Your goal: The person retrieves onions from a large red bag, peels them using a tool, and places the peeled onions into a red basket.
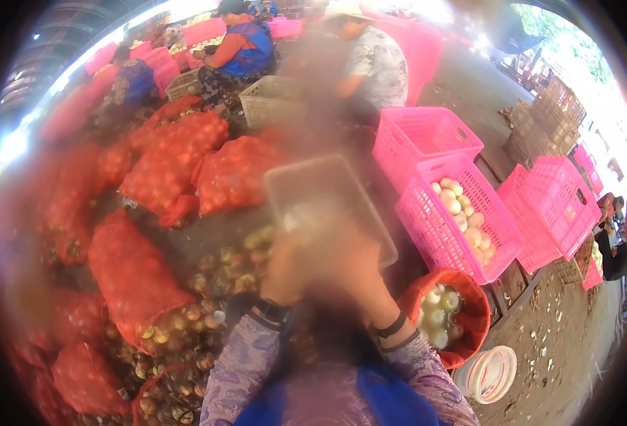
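Observation:
My left hand (290,263) and my right hand (352,259) meet at the middle of the view, over the near part of a pale rectangular container (384,241). A hazy smear on the picture hides their fingers and whatever they may hold. Unpeeled onions (246,280) lie loose on the ground by my left hand, beside an open red mesh sack (132,277). To the right of my right hand, pale peeled onions sit in liquid in a red-lined bucket (445,316), and more fill a pink crate (498,234).
More red sacks (164,163) lie at the left. Stacked pink crates (551,213), brown crates (551,113) and a white pail (487,373) stand at the right. Co-workers (370,64) (249,46) sit ahead among crates, one near a grey crate (260,103).

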A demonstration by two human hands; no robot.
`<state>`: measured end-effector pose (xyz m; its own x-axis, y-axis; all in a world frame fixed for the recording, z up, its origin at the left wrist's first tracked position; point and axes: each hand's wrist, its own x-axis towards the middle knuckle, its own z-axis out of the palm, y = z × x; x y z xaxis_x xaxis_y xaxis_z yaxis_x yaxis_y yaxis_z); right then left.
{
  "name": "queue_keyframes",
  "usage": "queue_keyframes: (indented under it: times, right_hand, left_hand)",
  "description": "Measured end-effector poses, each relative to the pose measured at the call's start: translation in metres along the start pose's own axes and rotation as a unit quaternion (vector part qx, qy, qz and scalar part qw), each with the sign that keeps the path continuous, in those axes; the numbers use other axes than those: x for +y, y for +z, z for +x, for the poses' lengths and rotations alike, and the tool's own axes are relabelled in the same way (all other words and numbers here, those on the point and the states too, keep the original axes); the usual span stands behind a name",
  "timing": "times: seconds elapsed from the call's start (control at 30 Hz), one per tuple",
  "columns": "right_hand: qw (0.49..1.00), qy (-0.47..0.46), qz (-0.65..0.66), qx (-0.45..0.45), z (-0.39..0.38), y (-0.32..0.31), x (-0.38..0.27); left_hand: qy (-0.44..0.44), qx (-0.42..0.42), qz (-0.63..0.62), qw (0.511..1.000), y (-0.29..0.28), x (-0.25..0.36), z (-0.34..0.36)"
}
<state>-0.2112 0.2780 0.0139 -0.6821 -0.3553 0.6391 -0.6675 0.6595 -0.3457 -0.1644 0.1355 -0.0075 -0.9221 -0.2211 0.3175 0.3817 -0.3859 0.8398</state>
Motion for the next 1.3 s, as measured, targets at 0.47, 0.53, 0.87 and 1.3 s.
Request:
queue_keyframes:
  times: [0.47,0.53,0.87,1.3]
  right_hand:
    - [0.972,0.117,0.165,-0.118,0.004,-0.008,0.044]
    - [0.938,0.189,0.274,-0.098,-0.005,0.005,0.054]
    - [0.903,0.144,0.404,0.016,-0.003,0.011,-0.012]
    - [0.992,0.046,0.096,-0.073,0.012,-0.025,0.006]
  left_hand:
    - [-0.113,0.086,-0.231,0.963,0.027,0.055,-0.008]
    - [-0.080,0.074,-0.236,0.966,0.020,0.054,-0.006]
    - [-0.103,0.098,-0.356,0.923,0.009,-0.002,0.008]
    - [-0.034,0.164,-0.151,0.974,-0.006,-0.026,0.007]
